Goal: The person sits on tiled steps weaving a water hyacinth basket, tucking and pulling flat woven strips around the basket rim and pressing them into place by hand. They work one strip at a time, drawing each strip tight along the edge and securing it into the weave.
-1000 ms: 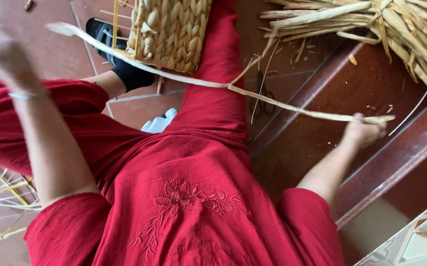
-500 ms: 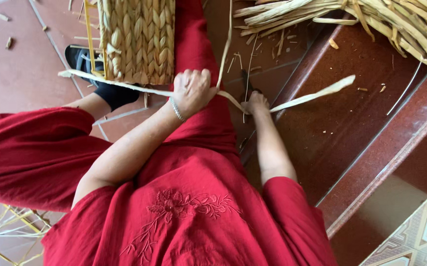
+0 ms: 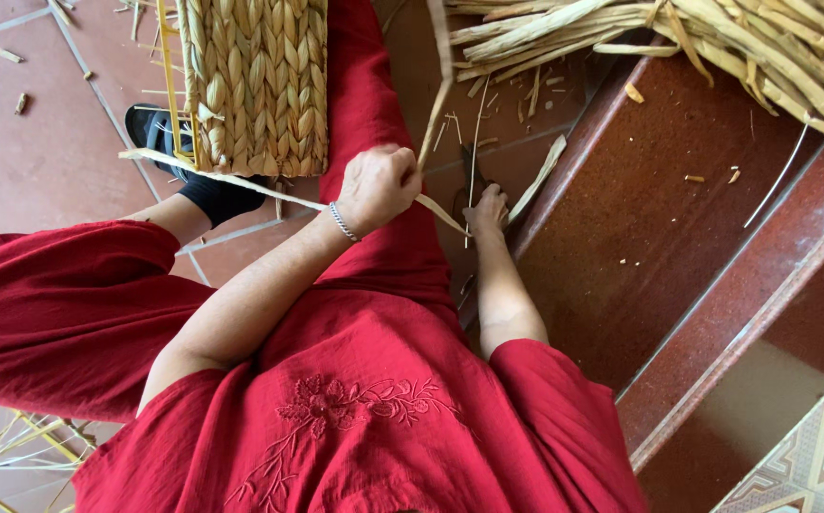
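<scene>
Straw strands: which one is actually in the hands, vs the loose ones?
The flat strand running from the woven basket across the lap: the left hand grips it, the right hand touches its end. The others lie bundled on the step, untouched.

The woven basket (image 3: 255, 85) is straw-yellow in a plaited braid pattern. The dried strands (image 3: 706, 47) are pale tan. The garment (image 3: 364, 418) is red with tonal floral embroidery; the floor tiles (image 3: 41, 152) are reddish-brown.
</scene>
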Available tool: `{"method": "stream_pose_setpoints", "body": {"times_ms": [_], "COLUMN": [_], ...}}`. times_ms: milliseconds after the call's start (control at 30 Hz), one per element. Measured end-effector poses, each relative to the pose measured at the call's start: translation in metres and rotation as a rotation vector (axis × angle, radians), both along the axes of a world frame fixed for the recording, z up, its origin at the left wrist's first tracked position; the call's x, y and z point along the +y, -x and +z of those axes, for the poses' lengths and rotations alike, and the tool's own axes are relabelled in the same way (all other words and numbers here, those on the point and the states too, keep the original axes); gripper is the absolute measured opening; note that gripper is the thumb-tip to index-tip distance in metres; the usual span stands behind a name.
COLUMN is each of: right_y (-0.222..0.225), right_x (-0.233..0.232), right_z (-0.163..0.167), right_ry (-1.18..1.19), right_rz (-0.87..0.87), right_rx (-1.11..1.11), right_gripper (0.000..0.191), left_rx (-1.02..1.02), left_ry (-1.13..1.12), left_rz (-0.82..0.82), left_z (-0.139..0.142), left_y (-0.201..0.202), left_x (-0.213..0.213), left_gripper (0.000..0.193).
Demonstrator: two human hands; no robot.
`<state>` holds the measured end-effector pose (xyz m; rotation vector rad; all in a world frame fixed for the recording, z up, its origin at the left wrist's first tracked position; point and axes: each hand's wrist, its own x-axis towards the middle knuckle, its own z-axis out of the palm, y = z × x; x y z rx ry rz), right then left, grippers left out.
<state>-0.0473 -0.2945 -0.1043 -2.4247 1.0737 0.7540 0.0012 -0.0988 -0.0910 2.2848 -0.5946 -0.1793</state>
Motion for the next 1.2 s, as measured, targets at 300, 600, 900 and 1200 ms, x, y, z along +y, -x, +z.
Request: {"method": "stream_pose_setpoints", "body": {"times_ms": [300,600,900,1200], "right_y": [0.000,-0.006,0.004,0.029], "right_x": [0.008,0.000,-0.017,-0.016], "right_z": [0.010,0.004,0.009,0.038], "right_ry": [0.188,0.070,-0.787,-1.271], "right_rz": [0.144,0.112,-0.748,0.012], "right_rx": [-0.215,-0.107,-0.459,-0.716], "right_gripper": [0.055,0.051,0.076,0.098], "left_rx": [1.050,0.953,0.914,0.915], "left_ry": [1.094,0.954,0.822,0.784], "left_rz": [0.087,0.249,0.360,0.323], "left_z": [0.006,0.009,0.004,0.011], "left_y": [-0.005,-0.009,-0.023,-0.028], "left_x": [0.015,0.019,0.041,0.032], "left_gripper": [0.006,0.016,0.015,0.017]}}
